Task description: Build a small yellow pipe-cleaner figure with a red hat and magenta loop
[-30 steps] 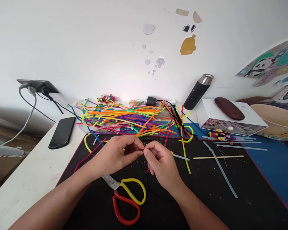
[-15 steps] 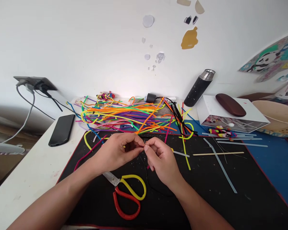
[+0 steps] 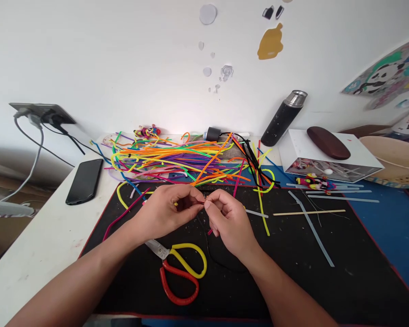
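Over the black mat (image 3: pixel 293 281), my left hand (image 3: pixel 167 210) and my right hand (image 3: pixel 230 222) meet with fingertips pinched together. Between them is a thin, dark magenta pipe cleaner (image 3: pixel 210 231), one end of which sticks out below my right hand; most of it is covered by my fingers. Just beneath my left hand lie scissors (image 3: pixel 187 261) with one yellow and one red handle, their blade tips under my wrist. A loose magenta pipe cleaner (image 3: pixel 117 221) rests left of my left hand.
A heap of colourful pipe cleaners (image 3: pixel 177 159) spreads along the wall. To the right are a wooden stick (image 3: pixel 310 212), translucent glue sticks (image 3: pixel 315 236), a small figure (image 3: pixel 315 182), a white box (image 3: pixel 289 150) and a black thermos (image 3: pixel 281 122). A phone (image 3: pixel 85 181) lies at left.
The camera view has shifted slightly, so most things appear a little higher. Both hands keep the same fingertip pinch, with hardly any movement between them.
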{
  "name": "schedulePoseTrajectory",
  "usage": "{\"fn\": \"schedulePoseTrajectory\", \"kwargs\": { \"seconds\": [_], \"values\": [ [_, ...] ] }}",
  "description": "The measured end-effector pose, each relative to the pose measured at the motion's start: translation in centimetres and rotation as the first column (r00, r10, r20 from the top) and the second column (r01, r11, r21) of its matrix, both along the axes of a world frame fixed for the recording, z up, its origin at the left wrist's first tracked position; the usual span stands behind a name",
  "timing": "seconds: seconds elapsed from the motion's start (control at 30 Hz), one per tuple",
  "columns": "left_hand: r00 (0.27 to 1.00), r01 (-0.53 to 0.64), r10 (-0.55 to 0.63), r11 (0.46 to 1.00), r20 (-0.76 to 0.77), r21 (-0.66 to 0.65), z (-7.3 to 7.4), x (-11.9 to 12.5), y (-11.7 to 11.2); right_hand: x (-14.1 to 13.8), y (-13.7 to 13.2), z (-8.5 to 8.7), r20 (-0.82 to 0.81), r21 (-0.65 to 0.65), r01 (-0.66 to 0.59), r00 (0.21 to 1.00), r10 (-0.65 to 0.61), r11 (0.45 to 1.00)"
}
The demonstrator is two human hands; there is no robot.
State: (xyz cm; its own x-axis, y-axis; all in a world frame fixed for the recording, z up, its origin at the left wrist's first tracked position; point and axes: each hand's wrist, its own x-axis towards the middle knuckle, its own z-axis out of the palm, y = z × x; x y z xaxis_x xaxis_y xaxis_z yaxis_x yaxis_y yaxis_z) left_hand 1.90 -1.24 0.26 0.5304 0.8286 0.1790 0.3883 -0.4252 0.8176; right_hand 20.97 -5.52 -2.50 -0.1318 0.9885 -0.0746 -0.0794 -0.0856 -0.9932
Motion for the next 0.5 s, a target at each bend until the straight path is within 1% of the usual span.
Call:
{"fn": "schedulePoseTrajectory", "kwargs": {
  "seconds": [0.17, 0.3, 0.37, 0.43, 0.5],
  "values": [
    [1.000, 0.003, -0.003, 1.000, 0.010, -0.008, -0.1, 0.0, -0.1, -0.1, 0.0, -0.3, -0.014, -0.013, 0.001, 1.000, -0.001, 1.000],
    [1.000, 0.020, -0.019, 0.999, 0.025, -0.029, 0.2, 0.0, 0.0, 0.0, -0.1, -0.1, -0.017, 0.002, -0.003, 1.000, 0.003, 1.000],
    [0.998, 0.047, -0.043, 0.994, 0.049, -0.102, 0.4, -0.3, 0.3, 0.1, -0.2, 0.1, -0.015, 0.009, -0.008, 1.000, 0.008, 1.000],
    [0.994, 0.082, -0.064, 0.974, 0.090, -0.210, 0.8, -0.7, 0.6, 0.1, -0.2, 0.3, -0.013, 0.012, -0.005, 1.000, 0.006, 1.000],
    [0.992, 0.076, -0.041, 0.954, 0.123, -0.289, 1.2, -1.1, 1.0, 0.2, -0.2, 0.3, -0.011, 0.017, 0.000, 1.000, 0.000, 1.000]
  ]
}}
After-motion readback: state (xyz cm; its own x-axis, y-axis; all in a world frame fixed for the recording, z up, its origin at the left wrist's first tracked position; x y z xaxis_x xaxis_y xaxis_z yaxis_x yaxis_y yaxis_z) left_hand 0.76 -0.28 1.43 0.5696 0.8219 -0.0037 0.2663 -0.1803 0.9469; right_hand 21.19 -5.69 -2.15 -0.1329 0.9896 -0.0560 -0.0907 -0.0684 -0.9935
